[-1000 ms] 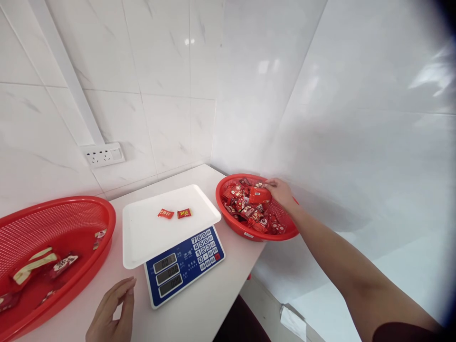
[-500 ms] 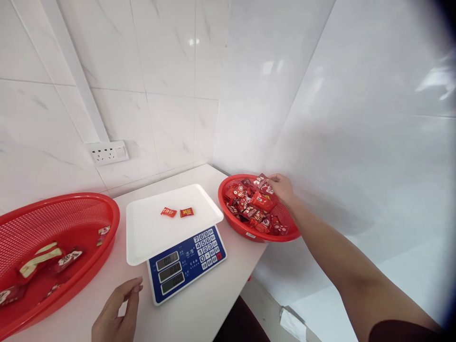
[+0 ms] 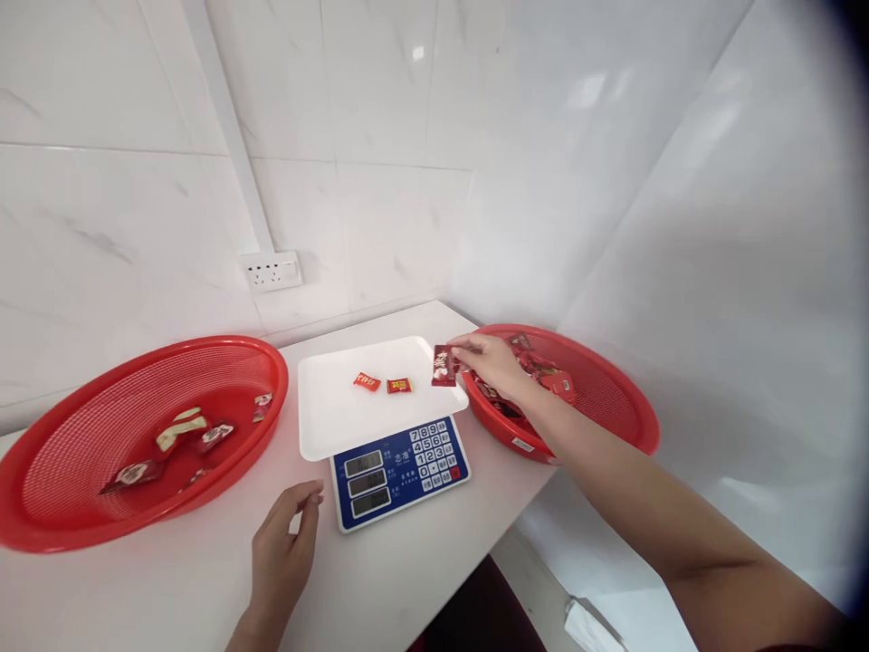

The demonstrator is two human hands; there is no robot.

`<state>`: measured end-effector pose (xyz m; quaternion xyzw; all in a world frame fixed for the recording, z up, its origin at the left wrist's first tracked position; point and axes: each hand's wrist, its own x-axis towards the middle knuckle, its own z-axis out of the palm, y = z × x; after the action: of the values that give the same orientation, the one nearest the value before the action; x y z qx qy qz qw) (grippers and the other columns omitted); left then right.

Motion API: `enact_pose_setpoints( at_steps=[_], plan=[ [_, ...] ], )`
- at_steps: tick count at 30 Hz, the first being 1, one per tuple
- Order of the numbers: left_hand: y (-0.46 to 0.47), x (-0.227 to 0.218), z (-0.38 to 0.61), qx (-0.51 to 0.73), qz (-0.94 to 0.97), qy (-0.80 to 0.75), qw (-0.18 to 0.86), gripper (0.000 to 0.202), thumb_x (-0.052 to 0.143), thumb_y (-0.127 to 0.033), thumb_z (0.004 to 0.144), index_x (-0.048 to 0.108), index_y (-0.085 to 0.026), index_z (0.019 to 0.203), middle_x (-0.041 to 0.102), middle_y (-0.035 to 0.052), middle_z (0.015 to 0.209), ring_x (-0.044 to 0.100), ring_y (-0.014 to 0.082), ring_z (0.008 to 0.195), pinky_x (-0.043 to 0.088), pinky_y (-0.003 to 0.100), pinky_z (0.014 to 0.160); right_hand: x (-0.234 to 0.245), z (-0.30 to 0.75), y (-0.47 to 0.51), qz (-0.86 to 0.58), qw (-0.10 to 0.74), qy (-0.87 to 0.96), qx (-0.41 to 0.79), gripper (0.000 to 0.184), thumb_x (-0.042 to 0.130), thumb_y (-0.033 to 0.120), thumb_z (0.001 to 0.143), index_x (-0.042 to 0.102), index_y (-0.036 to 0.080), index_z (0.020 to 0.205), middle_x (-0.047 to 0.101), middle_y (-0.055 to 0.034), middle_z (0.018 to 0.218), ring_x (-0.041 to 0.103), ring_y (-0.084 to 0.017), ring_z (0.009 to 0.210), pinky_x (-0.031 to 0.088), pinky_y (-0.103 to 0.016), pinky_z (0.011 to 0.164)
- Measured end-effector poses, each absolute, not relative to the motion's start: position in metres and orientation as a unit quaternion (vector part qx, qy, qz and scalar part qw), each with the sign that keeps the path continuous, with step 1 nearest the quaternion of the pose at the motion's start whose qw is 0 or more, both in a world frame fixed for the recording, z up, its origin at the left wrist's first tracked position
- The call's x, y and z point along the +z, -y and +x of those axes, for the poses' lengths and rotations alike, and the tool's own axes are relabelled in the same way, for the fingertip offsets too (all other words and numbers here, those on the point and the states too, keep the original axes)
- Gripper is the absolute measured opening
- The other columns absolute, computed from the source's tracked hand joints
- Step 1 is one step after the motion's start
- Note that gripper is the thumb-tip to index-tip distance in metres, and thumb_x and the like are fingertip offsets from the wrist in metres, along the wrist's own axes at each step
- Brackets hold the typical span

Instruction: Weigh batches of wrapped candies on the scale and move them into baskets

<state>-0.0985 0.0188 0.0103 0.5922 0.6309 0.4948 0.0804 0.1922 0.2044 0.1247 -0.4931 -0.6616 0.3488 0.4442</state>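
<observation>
The white table point(image 3: 380, 584) is the largest; for directions I take the scale as clock centre. At approx. 9 o'clock is the L basket point(image 3: 88, 444), red, w/ a few pkts lying in it, incl. one cream-coloured pkt point(image 3: 181, 428). At approx. 3 o'clock is the R basket point(image 3: 611, 407), also red, w/ a heap of red pkts point(image 3: 560, 385), partly hidden behind the R forearm. The scale point(image 3: 402, 471) is blue & white, w/ a white tray point(image 3: 332, 417) on top.

The R hand point(image 3: 497, 362) is at approx. 2 o'clock, closed in a pinch: thumb & fingers grip one dark red pkt point(image 3: 444, 366) by its upper right corner. This pkt is above the tray's 2 o'clock edge; if it touches, I can't tell. The L hand point(image 3: 285, 539) is at approx. 8 o'clock, partly open, fingers bent loosely, thumb tip v. near the fingertips; it appears to hold nothing. On the wall, btwn 10 & 11, is a socket point(image 3: 272, 271). On the tray lie the smallest: an orange-red sweet point(image 3: 367, 381) and, just beside at its 3 o'clock, a red-yellow sweet point(image 3: 399, 386).
</observation>
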Motion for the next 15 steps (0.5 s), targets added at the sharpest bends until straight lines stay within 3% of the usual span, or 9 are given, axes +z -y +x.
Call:
enact_pose_setpoints(
  at_steps=[5, 9, 12, 15],
  plan=[
    [-0.018, 0.01, -0.099, 0.502, 0.597, -0.621, 0.079, 0.019, 0.049, -0.032, 0.083, 0.062, -0.02, 0.089, 0.069, 0.004, 0.084, 0.067, 0.0149, 0.073, 0.054, 0.022, 0.061, 0.11, 0.128, -0.2, -0.433, 0.373, 0.716, 0.401, 0.021, 0.062, 0.02, 0.075, 0.066, 0.017, 0.095, 0.069, -0.0046, 0.093, 0.065, -0.016, 0.08, 0.052, -0.033, 0.078],
    [-0.018, 0.01, -0.099, 0.505, 0.589, -0.624, 0.089, 0.019, 0.048, -0.031, 0.084, 0.062, -0.02, 0.09, 0.069, 0.0043, 0.084, 0.067, 0.0151, 0.073, 0.053, 0.022, 0.055, 0.108, 0.115, -0.2, -0.441, 0.383, 0.714, 0.385, 0.021, 0.059, 0.021, 0.08, 0.065, 0.017, 0.099, 0.066, -0.0071, 0.103, 0.063, -0.017, 0.092, 0.048, -0.036, 0.088],
    [-0.018, 0.01, -0.097, 0.503, 0.589, -0.626, 0.093, 0.019, 0.047, -0.03, 0.084, 0.062, -0.02, 0.09, 0.069, 0.0044, 0.084, 0.067, 0.0151, 0.072, 0.051, 0.021, 0.051, 0.107, 0.117, -0.199, -0.42, 0.394, 0.66, 0.482, 0.023, 0.055, 0.019, 0.083, 0.063, 0.017, 0.104, 0.063, -0.009, 0.111, 0.064, -0.015, 0.091, 0.048, -0.036, 0.09],
    [-0.018, 0.01, -0.096, 0.502, 0.594, -0.622, 0.096, 0.018, 0.048, -0.03, 0.084, 0.062, -0.021, 0.089, 0.069, 0.0043, 0.084, 0.066, 0.0151, 0.072, 0.052, 0.021, 0.052, 0.106, 0.123, -0.197, -0.396, 0.36, 0.62, 0.574, 0.034, 0.056, 0.02, 0.083, 0.057, 0.02, 0.117, 0.051, -0.011, 0.13, 0.066, -0.015, 0.09, 0.051, -0.035, 0.088]
  ],
)
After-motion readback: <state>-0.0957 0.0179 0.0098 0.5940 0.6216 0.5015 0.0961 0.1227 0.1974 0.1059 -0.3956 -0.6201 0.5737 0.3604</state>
